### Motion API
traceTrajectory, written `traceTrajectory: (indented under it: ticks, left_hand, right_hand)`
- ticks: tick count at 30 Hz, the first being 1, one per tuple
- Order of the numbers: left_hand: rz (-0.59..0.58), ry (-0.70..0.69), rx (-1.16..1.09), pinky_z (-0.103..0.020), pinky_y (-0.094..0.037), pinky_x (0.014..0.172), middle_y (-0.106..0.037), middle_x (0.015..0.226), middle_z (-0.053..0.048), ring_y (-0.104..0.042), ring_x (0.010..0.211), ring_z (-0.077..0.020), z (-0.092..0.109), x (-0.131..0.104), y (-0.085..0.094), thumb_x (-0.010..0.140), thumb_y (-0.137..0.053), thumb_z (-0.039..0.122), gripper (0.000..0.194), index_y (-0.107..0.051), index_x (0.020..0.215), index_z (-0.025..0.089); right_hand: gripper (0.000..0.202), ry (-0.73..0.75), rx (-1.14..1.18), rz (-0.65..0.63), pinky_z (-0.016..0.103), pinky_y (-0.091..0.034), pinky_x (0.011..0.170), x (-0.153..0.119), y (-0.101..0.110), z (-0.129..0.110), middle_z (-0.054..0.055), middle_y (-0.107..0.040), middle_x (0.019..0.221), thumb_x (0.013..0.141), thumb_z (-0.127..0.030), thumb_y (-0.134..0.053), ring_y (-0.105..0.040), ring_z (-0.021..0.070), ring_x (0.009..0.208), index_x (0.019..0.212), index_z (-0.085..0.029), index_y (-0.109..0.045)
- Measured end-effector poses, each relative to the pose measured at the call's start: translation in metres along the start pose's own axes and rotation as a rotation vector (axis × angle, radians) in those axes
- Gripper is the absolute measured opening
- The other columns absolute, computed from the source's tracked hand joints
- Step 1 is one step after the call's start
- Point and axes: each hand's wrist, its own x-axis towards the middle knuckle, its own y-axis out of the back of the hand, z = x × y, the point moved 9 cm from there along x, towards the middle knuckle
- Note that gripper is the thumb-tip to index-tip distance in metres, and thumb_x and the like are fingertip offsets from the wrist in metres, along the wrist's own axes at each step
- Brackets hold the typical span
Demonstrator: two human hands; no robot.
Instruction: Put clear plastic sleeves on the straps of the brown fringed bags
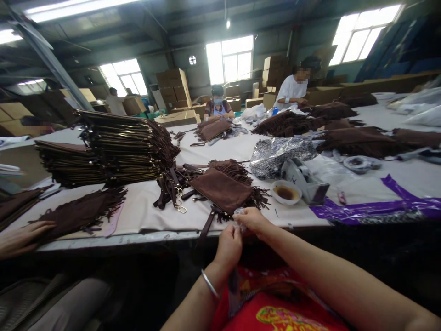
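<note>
My left hand (230, 243), with a silver bangle on the wrist, is closed in a pinch at the table's front edge. Just above it and to its right, my right hand (253, 219) is closed too. Between them shows a bit of crumpled clear plastic (238, 212), pinched by both hands; its full shape is hidden. Right behind them lies a brown fringed pouch (223, 191) with a zipper along its near edge. From that edge a dark wrist strap (206, 226) hangs toward the table front. More straps with gold clasps (179, 202) are heaped to the pouch's left.
Tall stacks of zippered pouches (127, 147) stand at left. A neighbour's hand (31, 236) rests by another fringed pouch (81, 212). To the right are a bowl of brown liquid (285, 192), a grey tape dispenser (305, 181) and purple plastic wrap (375, 207). Co-workers sit across the table.
</note>
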Motion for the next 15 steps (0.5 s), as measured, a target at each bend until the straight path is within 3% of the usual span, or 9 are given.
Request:
traceTrajectory:
  ticks: [3,9,15]
  left_hand:
    - [0.055,-0.109,0.176,-0.026,-0.028,0.055,-0.049,0.057,0.001,-0.044,0.058,-0.0141,0.005,-0.002,0.005,0.086,-0.049,0.029,0.024,-0.049,0.063,0.019]
    - [-0.041,0.105,-0.069,-0.023,-0.025,0.045,-0.046,0.052,0.004,-0.039,0.045,-0.0101,-0.023,-0.002,0.002,0.082,-0.056,0.041,0.025,-0.051,0.069,0.020]
    - [-0.127,0.305,-0.296,-0.019,-0.013,0.036,-0.044,0.054,0.008,-0.027,0.036,-0.0048,-0.025,-0.006,-0.001,0.081,-0.051,0.043,0.024,-0.046,0.076,0.021]
  right_hand:
    - [0.022,0.107,-0.193,0.120,0.023,-0.032,0.047,0.010,0.014,-0.009,-0.002,-0.055,0.048,0.067,-0.026,-0.072,-0.048,0.0108,0.048,0.053,-0.016,-0.058]
    - [0.029,0.297,-0.430,0.231,0.027,-0.036,0.061,0.010,0.027,-0.027,0.006,-0.066,0.063,0.076,-0.032,-0.066,-0.057,0.0164,0.065,0.052,-0.018,-0.059]
    - [0.026,0.326,-0.486,0.254,0.026,-0.041,0.059,0.009,0.052,-0.032,0.003,-0.066,0.059,0.087,-0.035,-0.053,-0.060,0.0162,0.057,0.074,-0.018,-0.068]
